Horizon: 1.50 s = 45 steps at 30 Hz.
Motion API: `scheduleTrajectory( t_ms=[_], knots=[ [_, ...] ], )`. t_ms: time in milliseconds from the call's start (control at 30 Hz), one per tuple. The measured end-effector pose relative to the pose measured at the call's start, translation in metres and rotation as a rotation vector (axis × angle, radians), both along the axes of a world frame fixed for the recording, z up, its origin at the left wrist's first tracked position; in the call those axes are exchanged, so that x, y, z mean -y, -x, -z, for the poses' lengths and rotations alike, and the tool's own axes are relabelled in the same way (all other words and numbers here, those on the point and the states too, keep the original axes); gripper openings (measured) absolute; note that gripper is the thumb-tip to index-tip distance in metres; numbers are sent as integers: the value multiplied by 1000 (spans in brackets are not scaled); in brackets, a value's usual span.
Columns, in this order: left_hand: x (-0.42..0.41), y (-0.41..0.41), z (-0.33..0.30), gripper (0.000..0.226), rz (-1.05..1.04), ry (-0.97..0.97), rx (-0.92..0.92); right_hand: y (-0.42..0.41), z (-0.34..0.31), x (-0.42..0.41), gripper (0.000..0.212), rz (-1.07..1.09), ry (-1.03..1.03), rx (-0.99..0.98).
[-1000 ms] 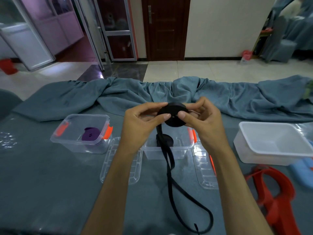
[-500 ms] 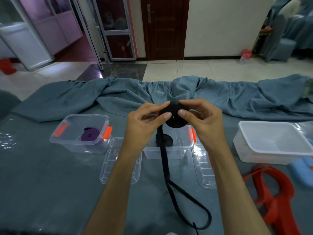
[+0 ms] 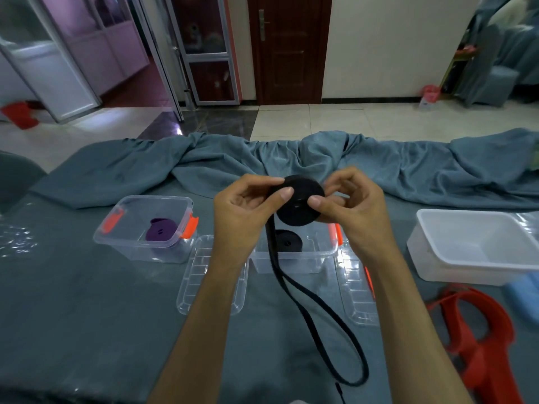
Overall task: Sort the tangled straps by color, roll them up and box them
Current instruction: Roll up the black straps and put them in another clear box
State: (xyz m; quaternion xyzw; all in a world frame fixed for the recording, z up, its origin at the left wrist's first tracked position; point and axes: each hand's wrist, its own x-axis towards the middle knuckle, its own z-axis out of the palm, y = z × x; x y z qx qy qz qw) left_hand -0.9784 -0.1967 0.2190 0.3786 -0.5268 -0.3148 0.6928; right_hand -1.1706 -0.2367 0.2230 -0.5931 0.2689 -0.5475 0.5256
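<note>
Currently both hands, left hand and right hand, are pinching the black strap roll in clamped fingers above the open clear box, and keeping the trailing tail taut is making tighter winding likelier.

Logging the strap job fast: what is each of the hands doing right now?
Left hand: pinching the black strap roll at its left side.
Right hand: pinching the same roll from the right.
</note>
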Motion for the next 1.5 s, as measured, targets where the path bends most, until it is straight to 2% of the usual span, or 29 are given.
scheduleTrajectory(
  t_ms=[233, 333, 433, 500, 600, 733, 833, 900, 1100, 1267, 1333, 1433, 1500],
  knots=[
    [3, -8, 2, 20, 29, -34, 115, 4, -1, -2, 26, -35, -23, -36],
    [2, -2, 4, 22, 61, -54, 72, 4, -3, -4, 27, 59, 31, -44],
    [2, -6, 4, 36, 176, -91, 108, 4, -5, -6, 26, 151, 83, -9],
    [1, -10, 2, 37, 168, -94, 121, 4, -4, -8, 22, 128, 50, -24],
    [0, -10, 2, 31, 87, -84, 165, 8, -3, -6, 27, 28, -2, -89],
    [-2, -6, 3, 34, 152, -93, 103, 9, -5, -6, 30, 73, 86, -71],
    [-1, -9, 2, 35, 153, -66, 126, 6, -3, -6, 18, 27, 30, -39],
    [-1, -6, 2, 32, 103, -44, 119, 5, -3, -6, 24, 10, 9, -55],
    [2, -2, 2, 27, 111, -43, 68, 1, 0, -3, 24, 153, 154, -125],
    [1, 0, 3, 23, -2, -3, 63, -1, -3, -6, 23, 20, 116, -137],
    [0, 3, 4, 23, 48, 2, 19, 1, -6, -5, 26, 50, 108, -98],
    [3, -3, 4, 30, 130, -38, 78, 1, -4, -5, 30, 126, 154, -94],
    [3, -8, 2, 32, 133, -47, 93, 0, 0, -5, 24, 112, 136, -101]
  ],
)
